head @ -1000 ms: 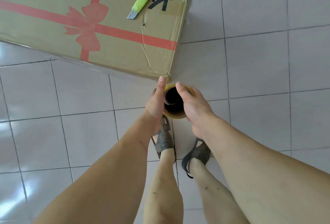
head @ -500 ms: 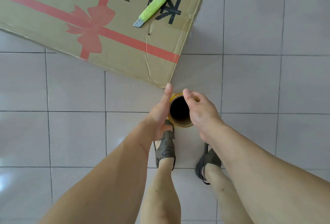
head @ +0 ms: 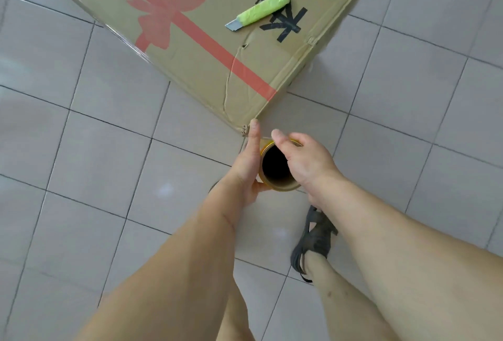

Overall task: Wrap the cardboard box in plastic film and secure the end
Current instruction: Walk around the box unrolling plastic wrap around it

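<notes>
The cardboard box (head: 217, 22) lies flat on the tiled floor (head: 81, 150), in the upper part of the view, turned so that one corner points toward you. Its top shows a red printed ribbon with a bow and black letters. A clear shiny layer shows along its left edge; whether it is film, you cannot tell for sure. The roll of plastic film (head: 276, 168) is upright just in front of that near corner, and you look down into its dark hollow core. You hold it with both hands. Your left hand (head: 246, 168) has its grip clamped on the left side of the roll, the thumb stretched up and touching the box corner. Your right hand (head: 307, 162) has its grip closed around the right side, the thumb lying over the top rim. A green utility knife (head: 258, 11) with its blade out rests on the box top, beside the black letters. Below the roll, your right foot in a dark sandal (head: 313, 242) stands on the floor.
</notes>
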`<state>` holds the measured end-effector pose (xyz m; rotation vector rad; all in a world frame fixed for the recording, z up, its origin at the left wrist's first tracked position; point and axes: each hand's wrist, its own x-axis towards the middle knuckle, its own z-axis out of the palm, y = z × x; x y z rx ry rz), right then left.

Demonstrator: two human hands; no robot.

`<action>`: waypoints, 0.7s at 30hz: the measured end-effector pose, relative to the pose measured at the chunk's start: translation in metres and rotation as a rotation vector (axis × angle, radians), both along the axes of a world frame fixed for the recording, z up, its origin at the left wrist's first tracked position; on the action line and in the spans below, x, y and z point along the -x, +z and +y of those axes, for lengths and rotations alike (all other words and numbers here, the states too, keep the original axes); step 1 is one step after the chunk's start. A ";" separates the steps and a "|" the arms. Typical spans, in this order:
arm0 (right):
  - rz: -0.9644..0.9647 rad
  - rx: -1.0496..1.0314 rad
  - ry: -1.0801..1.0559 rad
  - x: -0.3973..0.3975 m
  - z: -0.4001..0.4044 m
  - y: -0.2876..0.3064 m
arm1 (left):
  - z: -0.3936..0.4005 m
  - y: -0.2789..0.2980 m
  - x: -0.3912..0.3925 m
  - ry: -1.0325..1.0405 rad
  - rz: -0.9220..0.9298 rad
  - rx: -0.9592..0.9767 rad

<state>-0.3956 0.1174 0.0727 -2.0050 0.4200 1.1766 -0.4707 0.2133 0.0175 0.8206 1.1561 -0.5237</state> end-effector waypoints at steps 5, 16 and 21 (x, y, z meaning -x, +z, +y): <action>-0.038 -0.009 0.084 -0.012 -0.010 -0.004 | -0.013 0.008 -0.009 0.107 0.001 -0.018; 0.020 -0.010 0.116 -0.047 -0.018 -0.008 | -0.031 0.016 -0.038 0.323 0.014 -0.034; 0.021 -0.014 0.167 -0.059 -0.018 -0.011 | -0.037 0.018 -0.041 0.267 -0.011 -0.049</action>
